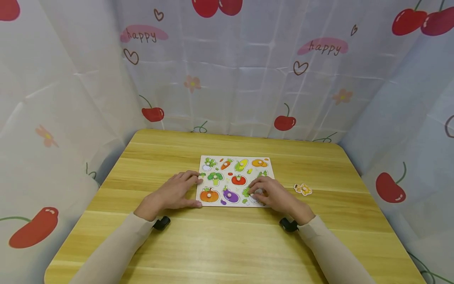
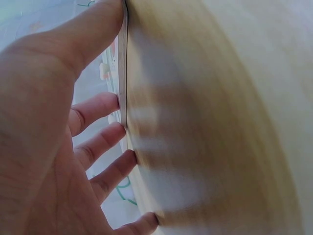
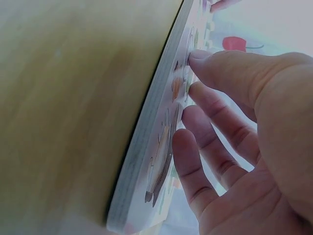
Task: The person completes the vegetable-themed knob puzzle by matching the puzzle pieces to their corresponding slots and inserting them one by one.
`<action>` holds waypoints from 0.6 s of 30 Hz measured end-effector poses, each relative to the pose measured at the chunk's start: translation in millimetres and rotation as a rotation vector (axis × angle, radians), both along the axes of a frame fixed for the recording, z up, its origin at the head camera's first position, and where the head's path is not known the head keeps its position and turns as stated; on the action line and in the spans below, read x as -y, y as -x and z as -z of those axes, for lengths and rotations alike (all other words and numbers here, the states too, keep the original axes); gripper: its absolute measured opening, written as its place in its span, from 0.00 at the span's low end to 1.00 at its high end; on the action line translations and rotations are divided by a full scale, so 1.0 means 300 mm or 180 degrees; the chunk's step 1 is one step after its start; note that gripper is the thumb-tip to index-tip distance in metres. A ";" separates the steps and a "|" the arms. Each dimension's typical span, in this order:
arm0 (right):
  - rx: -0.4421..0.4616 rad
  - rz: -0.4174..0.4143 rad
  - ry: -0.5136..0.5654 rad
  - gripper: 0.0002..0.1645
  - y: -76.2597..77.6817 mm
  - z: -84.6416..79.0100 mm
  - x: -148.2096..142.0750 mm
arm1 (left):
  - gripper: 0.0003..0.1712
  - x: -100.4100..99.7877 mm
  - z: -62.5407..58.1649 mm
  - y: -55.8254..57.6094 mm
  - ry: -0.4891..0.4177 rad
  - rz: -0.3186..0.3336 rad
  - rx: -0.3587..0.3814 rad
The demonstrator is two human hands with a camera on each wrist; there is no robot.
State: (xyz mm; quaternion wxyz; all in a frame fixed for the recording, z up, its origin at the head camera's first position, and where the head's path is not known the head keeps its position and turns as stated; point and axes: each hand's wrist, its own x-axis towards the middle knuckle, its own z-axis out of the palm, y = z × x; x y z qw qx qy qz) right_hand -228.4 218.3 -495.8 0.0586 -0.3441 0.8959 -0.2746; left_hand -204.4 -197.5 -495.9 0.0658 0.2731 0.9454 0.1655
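A wooden knob puzzle board (image 1: 227, 188) with vegetable pictures lies on the table. My left hand (image 1: 179, 190) rests along its left edge, thumb near the bottom corner and fingers spread; the left wrist view shows the fingertips (image 2: 110, 101) against the board's side. At the lower right of the board, my right hand (image 1: 271, 193) curls its thumb and fingers around a green-and-white vegetable puzzle piece (image 1: 246, 192), partly hidden under the fingers. In the right wrist view the thumb and fingers (image 3: 186, 147) reach down to the board's face. An eggplant piece (image 1: 230, 196) and a tomato piece (image 1: 239, 180) sit nearby.
Right of the board, small yellow-and-white pieces (image 1: 303, 189) lie on the wooden table (image 1: 227, 244). Other knobbed pieces, such as a pumpkin (image 1: 209, 195) and broccoli (image 1: 215, 178), sit on the board. A cherry-patterned curtain (image 1: 227, 98) surrounds the table's back and sides.
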 end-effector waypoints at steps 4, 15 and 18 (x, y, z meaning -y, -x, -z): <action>-0.0006 -0.0001 0.0000 0.08 -0.002 -0.001 0.001 | 0.53 0.000 0.001 0.000 0.0017 0.0000 -0.0005; 0.0012 0.0013 0.0021 0.09 -0.002 0.004 0.000 | 0.53 0.001 0.002 0.002 0.0012 0.0003 -0.0007; 0.0006 0.0016 0.0035 0.08 -0.004 0.007 -0.004 | 0.53 0.001 0.003 0.001 0.0003 0.0011 -0.0010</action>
